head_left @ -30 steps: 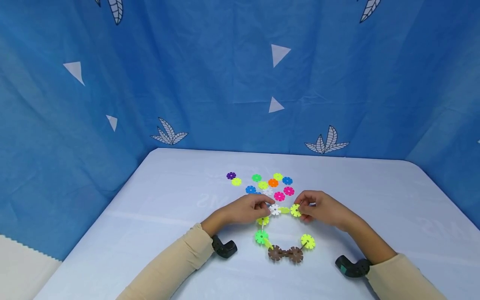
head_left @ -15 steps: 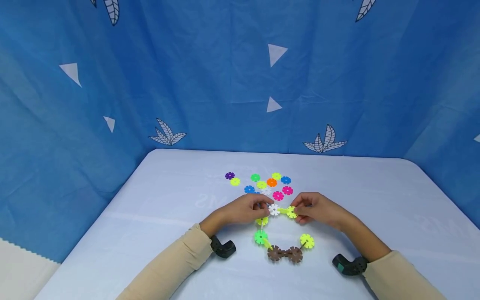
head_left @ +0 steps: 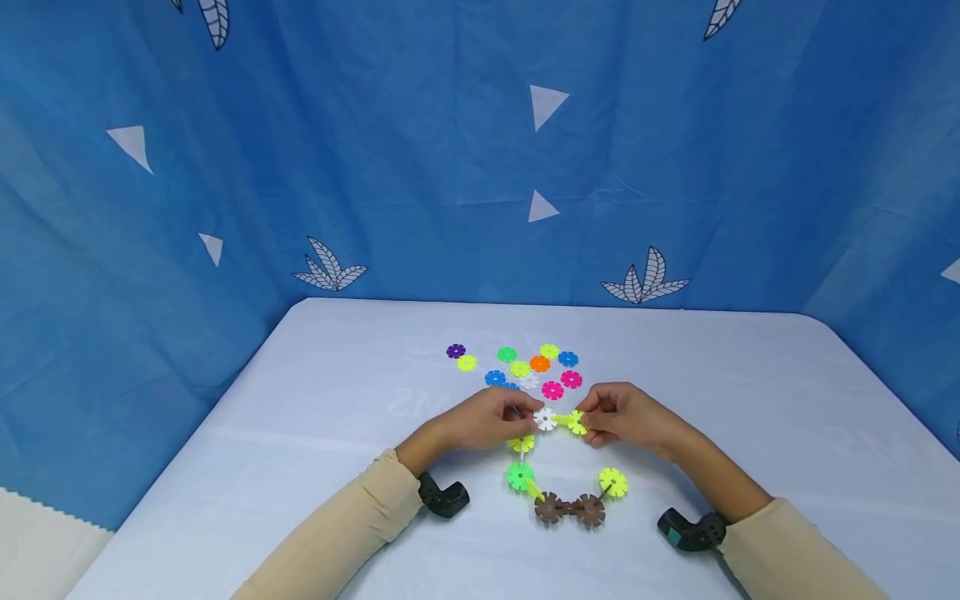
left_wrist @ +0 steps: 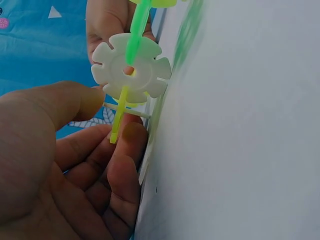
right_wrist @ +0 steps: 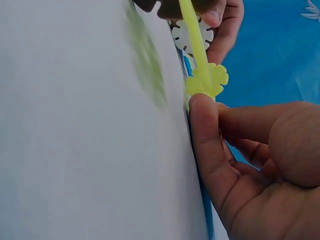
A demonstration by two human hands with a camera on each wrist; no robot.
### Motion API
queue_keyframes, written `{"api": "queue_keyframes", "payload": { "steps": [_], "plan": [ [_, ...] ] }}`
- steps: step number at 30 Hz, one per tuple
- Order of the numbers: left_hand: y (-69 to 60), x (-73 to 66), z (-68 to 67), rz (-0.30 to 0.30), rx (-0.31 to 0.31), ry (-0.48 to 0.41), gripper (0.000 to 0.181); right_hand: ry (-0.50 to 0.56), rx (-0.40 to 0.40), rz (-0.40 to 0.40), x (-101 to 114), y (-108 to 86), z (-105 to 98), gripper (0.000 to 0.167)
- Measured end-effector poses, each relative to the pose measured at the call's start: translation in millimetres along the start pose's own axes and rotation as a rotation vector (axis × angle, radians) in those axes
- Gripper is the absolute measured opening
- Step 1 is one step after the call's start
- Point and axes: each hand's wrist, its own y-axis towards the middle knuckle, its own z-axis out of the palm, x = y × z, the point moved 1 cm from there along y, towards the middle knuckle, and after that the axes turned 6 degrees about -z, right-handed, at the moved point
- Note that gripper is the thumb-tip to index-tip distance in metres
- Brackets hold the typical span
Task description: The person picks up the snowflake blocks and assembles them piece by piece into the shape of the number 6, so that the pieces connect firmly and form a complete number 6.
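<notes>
**Disc chain: light, stiff pieces, weak at the slots**

Landmark is the brown pair, nearest to me on the bench. Chain runs from there as an open loop: up its left side, then across beyond it.

Handling, my read: thin plastic, next to no weight, each disc stiff, smooth and a bit slippery. Joints are likely the weak spot, so take hold by the rim right beside a slot and keep twist low.

Looks: flat notched discs with a centre hole, some face-on, some edge-on as links. Green disc sits left of the brown pair, white disc beyond it, yellow end disc just to its right.

Left hand pinches the chain by the white disc; can't tell exactly which piece. Right hand pinches the far yellow disc between thumb and fingers. Loose discs lie well beyond the brown pair.
</notes>
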Motion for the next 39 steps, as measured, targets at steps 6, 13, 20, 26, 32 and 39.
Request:
{"api": "queue_keyframes", "payload": {
  "steps": [6,13,20,26,32,39],
  "plan": [
    [1.8,1.3,-2.5,-0.028,0.003,0.001,0.026,-0.006,0.028,-0.006,-0.5,2.0,2.5,0.015],
    [2.7,5.7,-5.1,-0.011,0.028,-0.062,0.028,-0.045,0.1,-0.052,2.7,3.5,5.9,0.018],
    [1.8,6.8,-4.5,0.012,0.043,-0.076,0.021,-0.098,0.104,-0.058,6.4,3.4,10.2,0.017],
    [5.2,5.1,-0.7,-0.001,0.04,-0.025,0.02,-0.192,0.051,-0.059,3.8,5.6,-1.2,0.018],
    [6.8,3.6,0.7,-0.017,0.059,-0.033,0.021,-0.375,-0.07,-0.078,5.1,25.5,-21.2,0.022],
    [3.2,4.9,-1.7,-0.024,0.05,-0.066,0.023,-0.544,-0.1,-0.062,9.3,53.0,-22.4,0.026]
  ]
}}
